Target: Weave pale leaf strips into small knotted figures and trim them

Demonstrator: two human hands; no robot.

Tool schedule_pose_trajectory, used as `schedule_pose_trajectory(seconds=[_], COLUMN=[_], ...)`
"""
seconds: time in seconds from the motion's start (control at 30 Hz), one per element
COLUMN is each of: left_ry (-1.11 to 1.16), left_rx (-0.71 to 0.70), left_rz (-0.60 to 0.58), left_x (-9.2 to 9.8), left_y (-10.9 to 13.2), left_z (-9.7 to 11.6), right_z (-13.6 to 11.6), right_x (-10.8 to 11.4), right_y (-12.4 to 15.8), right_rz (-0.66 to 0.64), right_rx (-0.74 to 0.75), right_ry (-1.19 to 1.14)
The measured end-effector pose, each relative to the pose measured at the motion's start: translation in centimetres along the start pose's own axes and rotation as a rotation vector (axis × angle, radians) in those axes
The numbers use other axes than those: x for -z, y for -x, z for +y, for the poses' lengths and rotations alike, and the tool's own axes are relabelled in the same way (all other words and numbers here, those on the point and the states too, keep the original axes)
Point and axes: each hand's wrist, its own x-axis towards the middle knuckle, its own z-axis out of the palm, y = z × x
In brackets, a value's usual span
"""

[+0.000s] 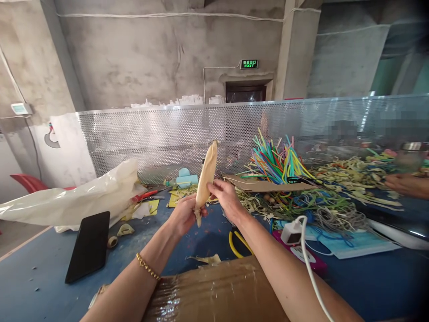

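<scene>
In the middle of the head view a long cream-coloured piece (207, 172), resembling rawhide, stands nearly upright with its narrow, knotted-looking end downward. My left hand (184, 213) is closed around that lower end. From the other side, my right hand (227, 197) grips the piece's edge between thumb and fingers. Beneath my forearms lies a brown cardboard box (214, 293) with clear tape on it. Yellow-handled scissors or pliers (236, 246), partly hidden by my right forearm, rest on the blue table (187, 264).
A black phone (89, 248) and a white plastic bag (110, 192) are left. Coloured ties (281, 156), tangled strips (301, 205), a face mask (360, 243) and a white charger (292, 231) with its cable are right. A perforated metal screen (161, 134) stands behind. Another person's hand (407, 184) reaches in.
</scene>
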Motion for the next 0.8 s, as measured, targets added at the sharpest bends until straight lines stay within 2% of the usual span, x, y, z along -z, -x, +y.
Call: schedule_pose_trajectory(seconds=[0.13,0.2,0.3,0.4,0.5,0.67,0.8], left_ry=[0.056,0.081,0.129,0.145,0.118,0.054,0.024], left_rx=[0.02,0.024,-0.002,-0.074,-0.139,-0.16,-0.165], left_rz=[-0.099,-0.046,0.107,0.175,0.203,0.159,0.123], left_x=[-0.2,-0.1,0.3,1.3,2.2,2.1,2.2], left_y=[0.3,0.2,-0.6,-1.5,-2.0,-1.5,-1.5], left_z=[0.0,0.0,0.0,0.1,0.3,0.5,0.4], right_z=[-0.2,0.0,0.2,0.2,0.2,0.4,0.5], right_x=[-0.1,-0.3,-0.4,-0.4,-0.6,-0.8,-0.6], right_y=[0.1,0.1,0.2,0.4,0.6,0.5,0.4], right_rz=[0.018,0.033,0.045,-0.089,-0.225,-0.198,-0.154], right_rx=[0.037,0.016,0.045,0.08,0.052,-0.043,-0.049], right_ry=[0.003,-0.011,-0.038,-0.176,-0.275,-0.253,-0.219])
